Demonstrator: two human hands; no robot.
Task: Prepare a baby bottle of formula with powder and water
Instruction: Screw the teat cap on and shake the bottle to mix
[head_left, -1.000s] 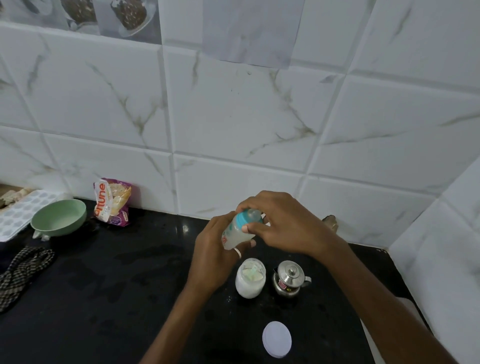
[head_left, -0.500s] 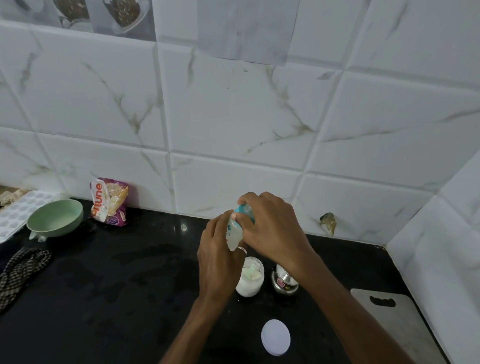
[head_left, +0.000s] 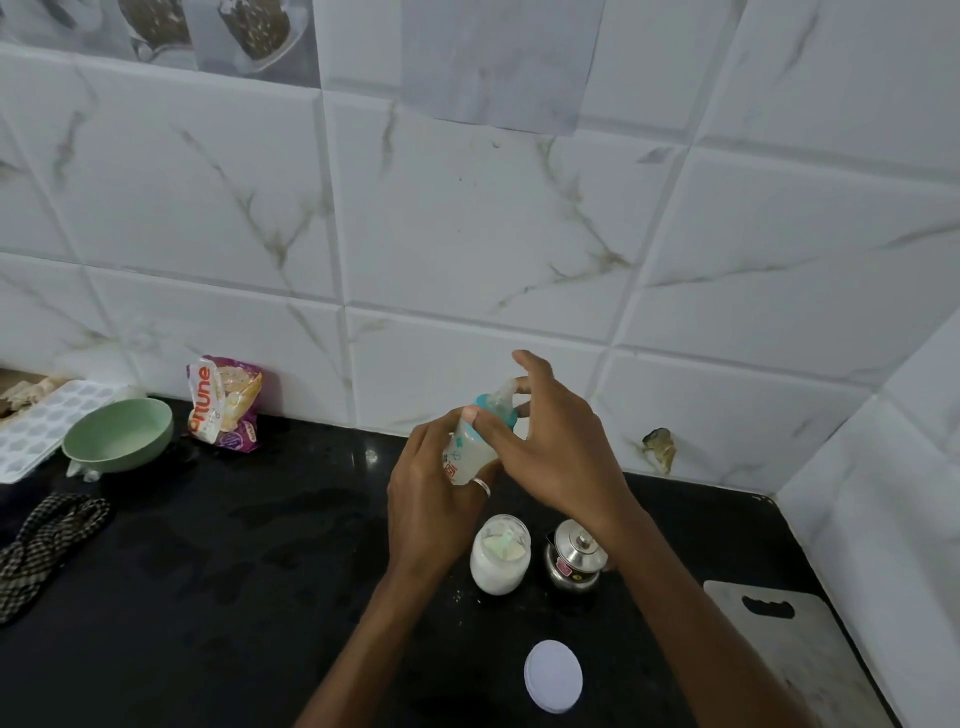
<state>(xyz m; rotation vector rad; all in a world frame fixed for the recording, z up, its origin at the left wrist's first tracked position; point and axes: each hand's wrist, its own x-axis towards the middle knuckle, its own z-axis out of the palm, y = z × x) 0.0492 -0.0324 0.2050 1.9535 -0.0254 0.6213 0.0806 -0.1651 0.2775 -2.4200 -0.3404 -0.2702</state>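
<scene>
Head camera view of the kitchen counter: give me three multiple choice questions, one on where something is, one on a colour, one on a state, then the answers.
1. Where is the round white lid?
A) flat on the black counter, nearer the camera than the powder jar
B) screwed onto the jar
C) leaning against the wall tiles

2. What colour is the collar of the baby bottle?
A) red
B) teal
C) black

3. What state is the powder jar in?
A) upright and open, powder showing
B) capped
C) tipped on its side

Answers:
1 A, the lid lies by itself on the counter in front of the jar.
2 B, a teal ring sits just below the nipple.
3 A, the jar's mouth is uncovered and it stands on its base.
</scene>
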